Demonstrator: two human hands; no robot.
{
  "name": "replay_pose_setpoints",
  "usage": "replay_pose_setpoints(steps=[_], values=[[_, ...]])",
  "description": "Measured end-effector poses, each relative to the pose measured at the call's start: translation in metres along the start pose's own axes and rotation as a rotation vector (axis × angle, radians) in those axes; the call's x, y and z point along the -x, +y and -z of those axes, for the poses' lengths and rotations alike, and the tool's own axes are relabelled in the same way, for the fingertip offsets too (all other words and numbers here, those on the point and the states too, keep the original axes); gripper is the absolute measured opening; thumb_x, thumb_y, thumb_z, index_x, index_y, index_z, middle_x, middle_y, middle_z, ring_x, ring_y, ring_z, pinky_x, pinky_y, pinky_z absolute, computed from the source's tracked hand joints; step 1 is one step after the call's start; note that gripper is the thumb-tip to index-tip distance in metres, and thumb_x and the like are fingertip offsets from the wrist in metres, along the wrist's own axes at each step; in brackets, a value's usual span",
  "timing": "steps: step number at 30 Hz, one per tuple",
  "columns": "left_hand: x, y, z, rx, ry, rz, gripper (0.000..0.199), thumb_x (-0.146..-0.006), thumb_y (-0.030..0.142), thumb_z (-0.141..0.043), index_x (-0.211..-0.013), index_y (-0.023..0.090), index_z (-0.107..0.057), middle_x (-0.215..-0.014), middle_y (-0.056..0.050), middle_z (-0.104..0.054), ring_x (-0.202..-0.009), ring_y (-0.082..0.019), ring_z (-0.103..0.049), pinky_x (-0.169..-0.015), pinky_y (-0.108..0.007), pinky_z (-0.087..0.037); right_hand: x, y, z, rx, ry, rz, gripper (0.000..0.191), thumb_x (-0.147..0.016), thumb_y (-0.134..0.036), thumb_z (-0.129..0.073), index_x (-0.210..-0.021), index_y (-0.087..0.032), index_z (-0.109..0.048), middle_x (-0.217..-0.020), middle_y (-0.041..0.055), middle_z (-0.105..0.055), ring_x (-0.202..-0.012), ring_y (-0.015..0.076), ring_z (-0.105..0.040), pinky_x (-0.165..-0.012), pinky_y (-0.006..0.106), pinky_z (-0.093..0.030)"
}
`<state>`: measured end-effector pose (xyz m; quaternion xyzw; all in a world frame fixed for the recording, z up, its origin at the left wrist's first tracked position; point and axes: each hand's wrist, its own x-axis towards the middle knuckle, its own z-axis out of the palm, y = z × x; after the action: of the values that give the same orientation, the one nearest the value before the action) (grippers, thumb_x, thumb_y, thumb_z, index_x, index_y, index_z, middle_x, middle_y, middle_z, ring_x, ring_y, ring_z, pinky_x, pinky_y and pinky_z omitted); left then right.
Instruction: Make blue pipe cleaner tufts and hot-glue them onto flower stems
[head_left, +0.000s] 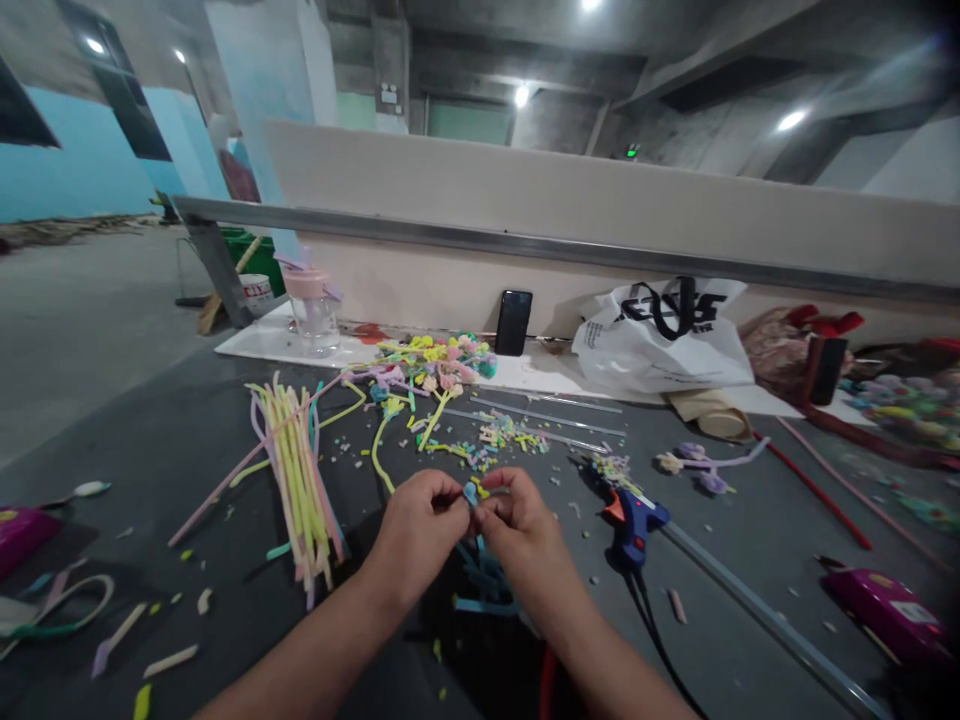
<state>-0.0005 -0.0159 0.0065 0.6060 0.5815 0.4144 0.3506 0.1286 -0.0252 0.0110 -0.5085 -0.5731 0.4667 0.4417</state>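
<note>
Left hand [422,522] and right hand [525,522] both pinching small blue-and-yellow piece [470,491], bundle of pastel stems [296,480] left of left hand, glue gun [634,530] right of right hand

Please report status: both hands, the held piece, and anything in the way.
Left hand and right hand together, holding small blue piece. Blue strips below hands. Glue gun off to right, not blocking.

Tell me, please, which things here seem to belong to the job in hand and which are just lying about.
Probably the job's:
- blue piece, held
- fuzzy stems
- glue gun
- fuzzy flowers

Apparently just lying about:
- phone
- drink bottle
- white bag
</note>
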Motion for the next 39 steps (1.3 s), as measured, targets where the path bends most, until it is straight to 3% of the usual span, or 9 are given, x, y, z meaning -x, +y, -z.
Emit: replay_pose_setpoints(steps=[6, 9, 12, 16, 19, 25, 29, 34, 39], values=[[-0.002, -0.004, 0.001, 0.016, -0.007, -0.004, 0.011, -0.066, 0.019, -0.049, -0.065, 0.017, -0.060, -0.063, 0.001, -0.057, -0.062, -0.014, -0.053, -0.057, -0.023, -0.039, 0.001, -0.001, -0.003, 0.075, -0.033, 0.097, 0.019, -0.071, -0.014, -0.046, -0.081, -0.023, -0.034, -0.051, -0.0109, -0.043, -0.046, 0.0092, -0.038, -0.047, 0.020, -0.027], [-0.003, -0.002, 0.004, 0.040, -0.042, -0.017, 0.009, -0.065, 0.019, -0.050, -0.064, 0.017, -0.058, -0.062, 0.001, -0.057, -0.062, -0.014, -0.053, -0.058, -0.024, -0.040, -0.002, 0.001, 0.000, -0.002, -0.053, 0.059, 0.018, -0.071, -0.016, -0.046, -0.080, -0.023, -0.032, -0.053, -0.0097, -0.049, -0.047, 0.0093, -0.040, -0.048, 0.020, -0.028], [-0.005, 0.001, 0.006, 0.117, -0.129, -0.015, 0.011, -0.066, 0.019, -0.050, -0.073, 0.017, -0.058, -0.064, 0.001, -0.059, -0.062, -0.014, -0.055, -0.058, -0.023, -0.042, -0.006, 0.006, 0.003, -0.047, -0.069, 0.005, 0.019, -0.070, -0.016, -0.048, -0.079, -0.023, -0.033, -0.056, -0.0073, -0.056, -0.048, 0.0096, -0.045, -0.048, 0.021, -0.030], [-0.006, 0.003, 0.013, 0.299, -0.330, -0.040, 0.032, -0.065, 0.018, -0.053, -0.097, 0.016, -0.056, -0.080, -0.002, -0.061, -0.070, -0.014, -0.056, -0.062, -0.024, -0.044, -0.009, 0.009, 0.006, -0.077, -0.087, -0.001, 0.020, -0.070, -0.016, -0.051, -0.079, -0.023, -0.034, -0.056, -0.0081, -0.054, -0.050, 0.0098, -0.047, -0.049, 0.020, -0.031], [-0.006, 0.002, 0.020, 0.217, -0.434, -0.094, 0.021, -0.067, 0.016, -0.053, -0.086, 0.015, -0.060, -0.073, 0.000, -0.059, -0.064, -0.012, -0.051, -0.058, -0.022, -0.040, -0.008, 0.007, 0.008, -0.069, -0.143, 0.014, 0.019, -0.073, -0.018, -0.051, -0.080, -0.023, -0.034, -0.057, -0.0080, -0.052, -0.052, 0.0102, -0.048, -0.049, 0.020, -0.031], [-0.003, 0.005, 0.025, 0.053, -0.418, -0.201, 0.013, -0.062, 0.010, -0.048, -0.070, 0.017, -0.056, -0.059, 0.007, -0.042, -0.056, -0.009, -0.037, -0.052, -0.020, -0.029, -0.005, 0.003, 0.011, -0.079, -0.251, 0.012, 0.016, -0.076, -0.021, -0.049, -0.078, -0.024, -0.033, -0.053, -0.0101, -0.043, -0.048, 0.0088, -0.038, -0.048, 0.021, -0.027], [0.000, 0.008, 0.023, 0.108, -0.421, -0.143, 0.013, -0.060, 0.010, -0.046, -0.068, 0.018, -0.050, -0.057, 0.008, -0.035, -0.054, -0.008, -0.032, -0.050, -0.021, -0.026, -0.004, 0.001, 0.010, -0.162, -0.295, 0.000, 0.020, -0.074, -0.026, -0.053, -0.075, -0.023, -0.034, -0.054, -0.0111, -0.035, -0.046, 0.0073, -0.028, -0.045, 0.020, -0.021], [-0.003, 0.009, 0.025, 0.296, -0.404, -0.003, 0.012, -0.056, 0.011, -0.046, -0.065, 0.019, -0.045, -0.056, 0.008, -0.034, -0.052, -0.008, -0.032, -0.049, -0.021, -0.024, -0.002, -0.004, 0.009, -0.271, -0.334, -0.049, 0.022, -0.071, -0.024, -0.055, -0.074, -0.023, -0.033, -0.050, -0.0122, -0.033, -0.044, 0.0073, -0.026, -0.044, 0.020, -0.019], [-0.008, 0.011, 0.030, 0.383, -0.426, 0.137, 0.011, -0.057, 0.012, -0.049, -0.065, 0.019, -0.044, -0.050, 0.010, -0.033, -0.045, -0.006, -0.027, -0.045, -0.020, -0.018, -0.004, 0.003, 0.010, -0.236, -0.346, -0.043, 0.019, -0.073, -0.021, -0.053, -0.078, -0.023, -0.035, -0.048, -0.0127, -0.033, -0.043, 0.0068, -0.026, -0.044, 0.019, -0.019]])
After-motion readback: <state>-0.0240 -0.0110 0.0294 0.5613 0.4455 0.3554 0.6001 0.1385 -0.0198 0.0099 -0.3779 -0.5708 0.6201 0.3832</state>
